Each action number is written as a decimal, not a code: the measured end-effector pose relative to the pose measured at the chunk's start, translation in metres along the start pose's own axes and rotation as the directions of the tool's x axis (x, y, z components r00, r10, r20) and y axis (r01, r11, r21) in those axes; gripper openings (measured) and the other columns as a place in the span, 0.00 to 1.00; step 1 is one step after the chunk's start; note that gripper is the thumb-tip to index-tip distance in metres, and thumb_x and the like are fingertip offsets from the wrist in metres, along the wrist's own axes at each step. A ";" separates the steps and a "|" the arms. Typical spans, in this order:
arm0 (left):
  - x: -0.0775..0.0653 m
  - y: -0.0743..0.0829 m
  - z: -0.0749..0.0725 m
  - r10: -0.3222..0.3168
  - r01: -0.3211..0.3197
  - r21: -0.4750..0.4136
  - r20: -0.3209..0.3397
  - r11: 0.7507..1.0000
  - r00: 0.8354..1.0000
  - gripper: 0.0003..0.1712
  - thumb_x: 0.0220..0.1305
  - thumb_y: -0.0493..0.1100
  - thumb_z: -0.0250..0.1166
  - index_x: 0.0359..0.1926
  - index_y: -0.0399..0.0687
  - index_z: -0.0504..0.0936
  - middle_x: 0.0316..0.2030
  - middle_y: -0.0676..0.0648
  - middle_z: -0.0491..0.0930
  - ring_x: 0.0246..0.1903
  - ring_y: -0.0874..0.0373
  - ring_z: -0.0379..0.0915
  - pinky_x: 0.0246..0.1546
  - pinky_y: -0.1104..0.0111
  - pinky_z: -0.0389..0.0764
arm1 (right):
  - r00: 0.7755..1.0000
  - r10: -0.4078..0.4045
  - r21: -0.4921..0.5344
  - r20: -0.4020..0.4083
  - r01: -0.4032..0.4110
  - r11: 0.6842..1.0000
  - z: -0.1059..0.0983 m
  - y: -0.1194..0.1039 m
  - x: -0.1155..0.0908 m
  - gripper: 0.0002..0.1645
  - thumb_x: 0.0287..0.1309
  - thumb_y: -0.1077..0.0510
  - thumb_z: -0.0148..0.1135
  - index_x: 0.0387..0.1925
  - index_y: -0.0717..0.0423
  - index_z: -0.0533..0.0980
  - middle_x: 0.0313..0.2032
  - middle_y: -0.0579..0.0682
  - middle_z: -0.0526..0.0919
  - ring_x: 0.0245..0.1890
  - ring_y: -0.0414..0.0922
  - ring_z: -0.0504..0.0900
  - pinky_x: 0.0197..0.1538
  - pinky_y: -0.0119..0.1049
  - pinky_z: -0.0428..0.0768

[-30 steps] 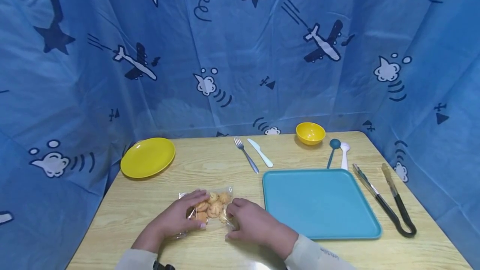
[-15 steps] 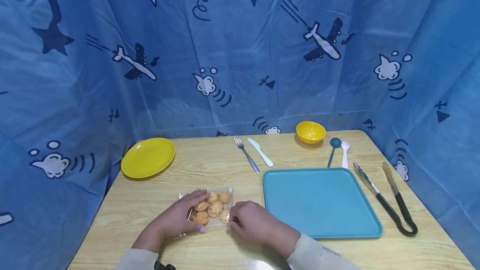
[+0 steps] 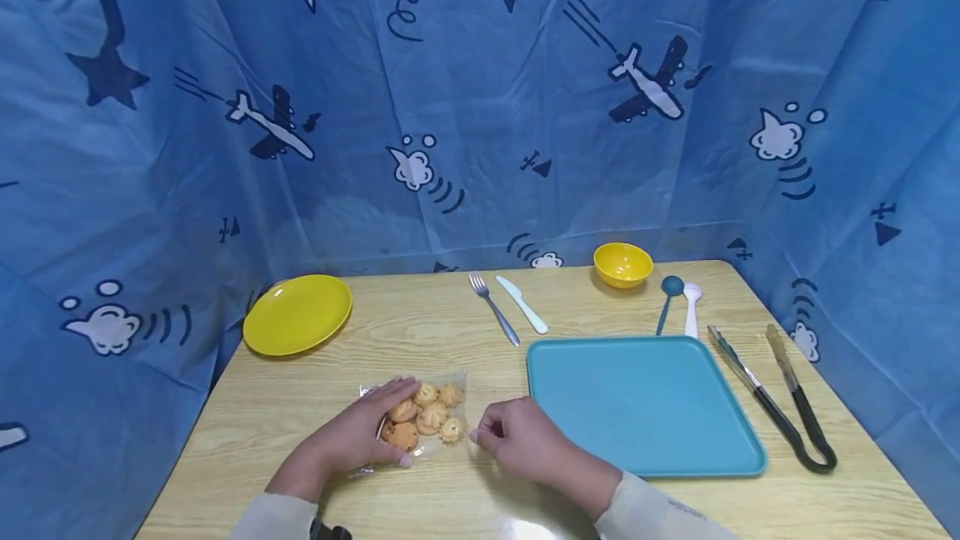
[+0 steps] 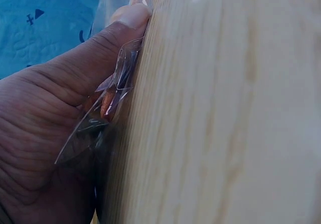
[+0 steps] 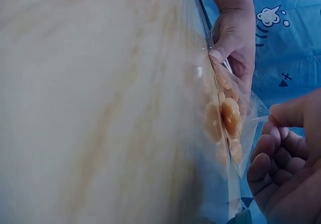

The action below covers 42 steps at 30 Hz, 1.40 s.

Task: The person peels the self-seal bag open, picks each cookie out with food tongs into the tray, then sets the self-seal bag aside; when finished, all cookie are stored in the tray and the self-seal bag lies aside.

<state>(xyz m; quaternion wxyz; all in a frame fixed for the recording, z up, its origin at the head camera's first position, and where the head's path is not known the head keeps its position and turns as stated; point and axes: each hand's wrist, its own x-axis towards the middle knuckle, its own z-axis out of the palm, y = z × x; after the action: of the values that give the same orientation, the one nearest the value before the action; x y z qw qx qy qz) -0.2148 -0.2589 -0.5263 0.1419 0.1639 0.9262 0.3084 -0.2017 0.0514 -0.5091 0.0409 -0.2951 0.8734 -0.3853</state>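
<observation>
Pale wood-grain tabletop [image 3: 420, 307] is spreading beneath the work. At its near middle a flat, clear plastic bag [image 3: 427, 446] is lying, holding golden round and flower-shaped cookies [image 3: 432, 418]. Taking that bag as the dial's centre, the left hand [image 3: 360, 436] is gripping it from nine o'clock, thumb nearer, fingers reaching over the far side. Toward four, the right hand [image 3: 517, 436] is pinching the bag's edge between thumb and forefinger. Doing this well is probably calling for anchoring the plastic without pressing on brittle cookies, and for keeping any tug slow and low, guarding against spills. At three, a teal rectangular tray [image 3: 645, 407] is lying flat, black-handled metal tongs [image 3: 813, 425] resting beyond it. Farther off, a round yellow plate [image 3: 297, 315] is sitting toward ten, a grey metal fork [image 3: 495, 311] and a white knife [image 3: 522, 305] toward one. Farthest, toward two, a dark-teal spoon [image 3: 672, 285], a pale-lilac spoon [image 3: 691, 311] and a small yellow bowl [image 3: 624, 279] are resting before a blue printed curtain [image 3: 480, 107].
</observation>
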 end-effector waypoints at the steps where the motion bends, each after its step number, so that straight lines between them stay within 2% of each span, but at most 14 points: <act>1: 0.000 0.000 0.000 0.001 -0.001 0.001 0.000 1.000 1.000 0.65 0.40 0.66 0.81 0.79 0.69 0.57 0.80 0.58 0.53 0.81 0.47 0.42 0.78 0.37 0.46 | 1.000 -0.002 0.013 -0.002 0.002 1.000 -0.001 0.000 -0.001 0.17 0.67 0.53 0.66 0.20 0.41 0.78 0.17 0.32 0.75 0.18 0.29 0.71 0.29 0.25 0.75; 10: 0.002 0.001 -0.001 -0.023 0.023 -0.007 -0.010 1.000 1.000 0.68 0.38 0.66 0.82 0.79 0.71 0.55 0.80 0.57 0.53 0.81 0.43 0.42 0.76 0.35 0.47 | 1.000 -0.004 0.055 0.013 0.003 0.998 -0.005 0.003 -0.002 0.16 0.67 0.53 0.66 0.21 0.41 0.78 0.18 0.32 0.77 0.19 0.29 0.72 0.31 0.26 0.76; 14: 0.002 0.001 -0.001 -0.034 0.034 -0.010 -0.013 0.999 0.999 0.68 0.37 0.66 0.82 0.79 0.71 0.55 0.80 0.57 0.53 0.80 0.42 0.42 0.76 0.34 0.48 | 1.000 -0.002 0.033 0.015 0.001 0.999 -0.007 0.002 0.003 0.15 0.66 0.49 0.66 0.23 0.41 0.78 0.20 0.33 0.76 0.21 0.30 0.72 0.30 0.26 0.75; 22: 0.000 -0.001 -0.002 -0.027 0.027 -0.029 -0.013 0.999 1.000 0.67 0.39 0.67 0.81 0.79 0.71 0.56 0.80 0.57 0.52 0.81 0.43 0.42 0.76 0.33 0.48 | 0.994 0.099 -0.135 0.040 -0.093 0.987 -0.008 -0.011 0.035 0.17 0.64 0.39 0.66 0.27 0.44 0.79 0.21 0.35 0.77 0.21 0.33 0.73 0.26 0.28 0.75; 26: -0.001 -0.002 0.000 -0.021 0.020 -0.037 -0.008 0.999 1.000 0.66 0.39 0.67 0.81 0.79 0.70 0.56 0.80 0.57 0.52 0.81 0.42 0.41 0.75 0.33 0.47 | 0.987 0.147 -0.202 0.066 -0.131 0.971 -0.001 -0.016 0.045 0.22 0.60 0.38 0.69 0.20 0.44 0.77 0.16 0.36 0.75 0.18 0.35 0.72 0.23 0.30 0.72; 31: 0.001 -0.003 0.001 -0.018 0.017 -0.019 -0.015 1.000 1.000 0.67 0.38 0.68 0.81 0.79 0.70 0.57 0.80 0.58 0.53 0.80 0.42 0.42 0.76 0.34 0.48 | 0.987 0.158 -0.280 0.029 -0.144 0.949 0.007 -0.017 0.051 0.26 0.62 0.46 0.68 0.11 0.43 0.71 0.11 0.37 0.70 0.14 0.37 0.68 0.19 0.31 0.68; 36: 0.001 -0.002 0.000 -0.019 0.019 -0.013 -0.013 1.000 1.000 0.67 0.38 0.68 0.81 0.79 0.70 0.56 0.80 0.57 0.53 0.80 0.42 0.42 0.76 0.34 0.48 | 0.990 0.142 -0.226 -0.016 -0.142 0.964 0.008 -0.013 0.052 0.25 0.64 0.53 0.63 0.11 0.44 0.69 0.12 0.38 0.69 0.15 0.37 0.67 0.19 0.30 0.68; 42: 0.001 0.000 0.000 -0.038 0.038 -0.023 -0.002 0.999 0.999 0.68 0.38 0.67 0.81 0.79 0.70 0.56 0.80 0.56 0.52 0.80 0.40 0.42 0.76 0.34 0.47 | 0.986 0.145 -0.147 -0.082 -0.156 0.977 0.003 -0.006 0.048 0.21 0.64 0.55 0.63 0.14 0.43 0.73 0.15 0.36 0.74 0.18 0.35 0.71 0.22 0.30 0.72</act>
<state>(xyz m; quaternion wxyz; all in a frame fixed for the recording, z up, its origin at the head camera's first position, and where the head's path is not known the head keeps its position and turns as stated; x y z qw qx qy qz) -0.2158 -0.2585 -0.5264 0.1486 0.1445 0.9257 0.3163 -0.2372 0.0201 -0.4994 0.0163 -0.2167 0.9210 -0.3232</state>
